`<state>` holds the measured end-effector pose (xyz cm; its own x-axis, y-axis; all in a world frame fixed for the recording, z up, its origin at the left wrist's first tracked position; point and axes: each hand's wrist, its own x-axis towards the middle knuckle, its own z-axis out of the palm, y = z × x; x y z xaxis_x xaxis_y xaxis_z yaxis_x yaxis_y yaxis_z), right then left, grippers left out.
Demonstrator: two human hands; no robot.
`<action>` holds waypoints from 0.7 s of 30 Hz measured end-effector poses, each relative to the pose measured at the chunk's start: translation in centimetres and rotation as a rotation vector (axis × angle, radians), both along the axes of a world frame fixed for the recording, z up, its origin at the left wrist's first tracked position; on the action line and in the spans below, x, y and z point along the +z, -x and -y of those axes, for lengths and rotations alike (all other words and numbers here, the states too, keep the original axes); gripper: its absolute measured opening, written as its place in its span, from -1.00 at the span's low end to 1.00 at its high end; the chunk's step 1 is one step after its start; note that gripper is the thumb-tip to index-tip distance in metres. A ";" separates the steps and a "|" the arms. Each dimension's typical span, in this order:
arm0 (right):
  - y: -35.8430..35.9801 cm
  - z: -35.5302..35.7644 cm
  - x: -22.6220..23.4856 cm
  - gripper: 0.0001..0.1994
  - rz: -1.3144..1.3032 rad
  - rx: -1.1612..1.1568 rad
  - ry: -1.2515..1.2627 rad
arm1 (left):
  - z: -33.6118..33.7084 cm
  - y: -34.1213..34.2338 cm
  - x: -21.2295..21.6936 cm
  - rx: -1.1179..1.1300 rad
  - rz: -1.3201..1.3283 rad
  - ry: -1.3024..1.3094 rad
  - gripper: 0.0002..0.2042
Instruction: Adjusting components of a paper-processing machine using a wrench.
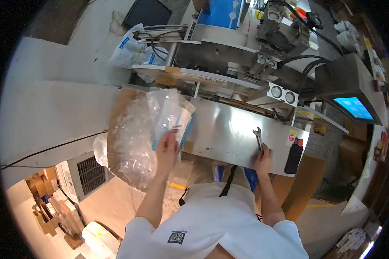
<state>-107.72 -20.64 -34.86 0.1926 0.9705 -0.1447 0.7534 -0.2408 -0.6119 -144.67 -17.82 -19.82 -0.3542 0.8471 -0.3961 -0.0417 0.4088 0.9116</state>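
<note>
My right hand [263, 160] grips an open-ended wrench [258, 137] by its lower end, its jaw pointing away from me above the steel work surface [222, 129]. My left hand [167, 146] is closed at the left end of that surface, over some flat clear plastic bags [170, 108] with blue edges. A small dark piece shows at its fingertips, too small to name. Just left of this hand, a large open bag of crinkled clear plastic [134, 134] hangs beside the surface.
A black phone [294, 156] lies at the surface's right end. Behind stands a machine with a round dark part [278, 39] and cables. A lit touchscreen [353, 108] is at the right. Cardboard [304, 185] stands near my right forearm. A grilled unit [90, 175] sits lower left.
</note>
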 end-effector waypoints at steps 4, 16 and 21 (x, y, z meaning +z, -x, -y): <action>-0.1 -0.6 0.2 -0.60 0.092 0.060 -0.069 | -1.1 -7.0 -1.3 -0.019 0.269 0.114 -0.77; 6.2 -2.3 9.5 -0.71 -1.024 -0.030 0.563 | -4.7 -15.8 -6.4 -0.213 0.403 0.097 -0.74; 3.7 -4.2 9.3 -0.74 -0.920 0.016 0.478 | -7.3 -14.1 -6.2 -0.334 0.344 0.133 -0.69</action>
